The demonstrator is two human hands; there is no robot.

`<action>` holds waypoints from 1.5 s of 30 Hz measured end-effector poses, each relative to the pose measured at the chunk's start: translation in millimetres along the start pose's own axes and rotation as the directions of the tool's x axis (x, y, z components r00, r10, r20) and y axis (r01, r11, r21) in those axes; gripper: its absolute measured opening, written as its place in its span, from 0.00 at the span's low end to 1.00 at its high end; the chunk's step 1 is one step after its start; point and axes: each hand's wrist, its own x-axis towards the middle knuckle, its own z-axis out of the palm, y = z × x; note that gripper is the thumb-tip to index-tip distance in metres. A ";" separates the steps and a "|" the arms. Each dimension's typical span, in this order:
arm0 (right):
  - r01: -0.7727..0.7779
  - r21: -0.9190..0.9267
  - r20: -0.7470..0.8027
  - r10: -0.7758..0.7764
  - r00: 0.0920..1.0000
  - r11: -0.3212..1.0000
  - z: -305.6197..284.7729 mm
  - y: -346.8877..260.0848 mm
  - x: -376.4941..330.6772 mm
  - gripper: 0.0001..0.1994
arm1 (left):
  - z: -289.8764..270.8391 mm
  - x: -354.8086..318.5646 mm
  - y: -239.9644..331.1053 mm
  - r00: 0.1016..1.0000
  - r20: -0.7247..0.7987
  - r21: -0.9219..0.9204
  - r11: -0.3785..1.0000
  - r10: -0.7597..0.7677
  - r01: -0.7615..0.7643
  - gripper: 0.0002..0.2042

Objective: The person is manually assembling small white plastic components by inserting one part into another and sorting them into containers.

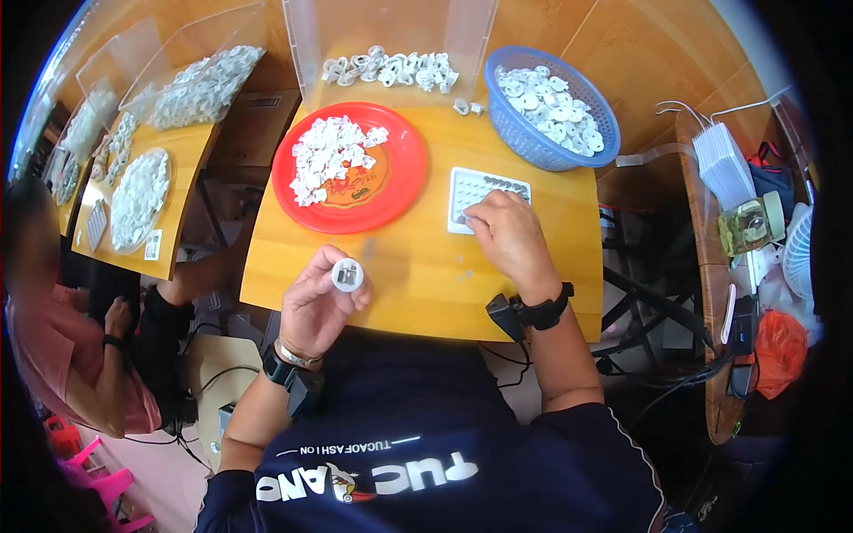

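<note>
Over the smooth yellow wooden desk [409, 275], the left hand [313, 306] clamps a round white plastic piece [347, 274] in its fingers, while the right hand [511, 235] bends over a rectangular tray [454, 200], whether its fingers pinch anything I cannot tell

Spread over the table [400, 289]: plate [409, 169] left, basket [533, 151] right

Had the plate near the far left corner, with pieces [313, 163] heaped in it, and the basket at the far right corner, full of discs [558, 111]. Behind the plate, had a bin [391, 27] at the far edge, with rings [391, 69] inside. Before the basket, had a tray [458, 197] toward the right edge, with loose bits [468, 274] between it and the near edge.
</note>
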 end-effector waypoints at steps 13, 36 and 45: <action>0.002 -0.084 -0.010 -0.003 1.000 0.996 10.7 2.6 1.7 0.04 | -5.2 -1.4 2.6 0.998 0.062 -0.022 1.000 -0.008 0.009 0.10; -0.193 0.392 0.063 0.184 0.981 0.899 6.7 -18.1 2.0 0.06 | -4.5 -2.3 -0.9 0.997 0.071 -0.019 0.999 -0.028 0.029 0.10; -0.419 0.895 0.415 0.060 0.908 0.156 30.5 -68.1 -5.9 0.06 | -3.1 -2.8 -2.4 0.998 0.019 0.002 0.999 -0.053 0.053 0.12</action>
